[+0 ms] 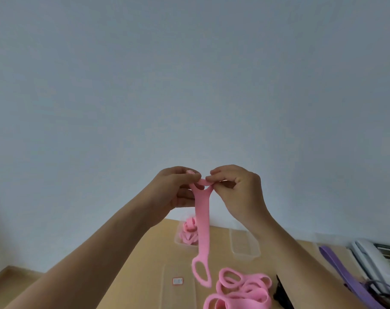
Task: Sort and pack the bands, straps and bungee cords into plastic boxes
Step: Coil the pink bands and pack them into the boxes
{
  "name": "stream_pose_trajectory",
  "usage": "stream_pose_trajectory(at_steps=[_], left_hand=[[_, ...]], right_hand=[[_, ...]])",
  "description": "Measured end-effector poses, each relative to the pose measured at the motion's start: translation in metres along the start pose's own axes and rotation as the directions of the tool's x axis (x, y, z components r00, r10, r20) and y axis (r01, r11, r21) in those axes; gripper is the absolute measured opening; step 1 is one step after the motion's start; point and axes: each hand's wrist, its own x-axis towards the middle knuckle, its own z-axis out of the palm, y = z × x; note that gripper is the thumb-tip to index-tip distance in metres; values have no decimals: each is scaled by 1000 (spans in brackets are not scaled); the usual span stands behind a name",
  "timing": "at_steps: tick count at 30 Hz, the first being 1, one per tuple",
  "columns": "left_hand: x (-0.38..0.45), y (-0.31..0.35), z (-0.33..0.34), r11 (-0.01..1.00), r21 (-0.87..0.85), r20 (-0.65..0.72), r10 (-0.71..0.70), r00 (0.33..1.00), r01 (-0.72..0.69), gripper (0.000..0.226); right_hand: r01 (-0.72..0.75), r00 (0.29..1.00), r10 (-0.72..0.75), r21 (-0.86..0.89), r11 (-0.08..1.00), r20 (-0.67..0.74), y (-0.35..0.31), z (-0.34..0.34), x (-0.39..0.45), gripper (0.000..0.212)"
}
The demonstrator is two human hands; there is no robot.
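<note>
A pink strap [202, 221] with looped ends hangs in the air in front of the wall. My left hand [175, 188] and my right hand [238, 188] both pinch its top loop, fingertips close together. Its lower loop dangles just above the table. Behind it a clear plastic box [178, 240] holds rolled pink straps [189, 233]. A second clear plastic box [245, 244] stands to the right of it. A pile of loose pink straps [240, 288] lies on the table at the bottom.
A purple band [343, 270] lies on the wooden table [145, 275] at the right, beside a white telephone [372, 262] with a dark cord. A black object [280, 291] sits right of the pink pile. A small label [177, 281] lies on a clear lid near the middle.
</note>
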Motion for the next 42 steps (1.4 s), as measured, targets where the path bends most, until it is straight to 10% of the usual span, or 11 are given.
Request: stream_pose_trajectory(at_steps=[13,28,33,42], left_hand=[[-6,-9,-33,967,122,-22,226,974,-222,33],[-13,-36,-69,991,134,150,-44,988,24,48],[-10,-42,-77,998,9,211,-56,976,56,35],[-3,-50,-81,988,-79,209,-111,972,130,35]], right_hand=[[-492,869,431,335,804,241,-19,30,-2,24],[-127,990,116,-144,981,-80,-29,76,-30,19],[163,977,-205,-402,901,-63,-24,87,-45,24],[329,944,-289,-563,758,161,-17,90,-60,20]])
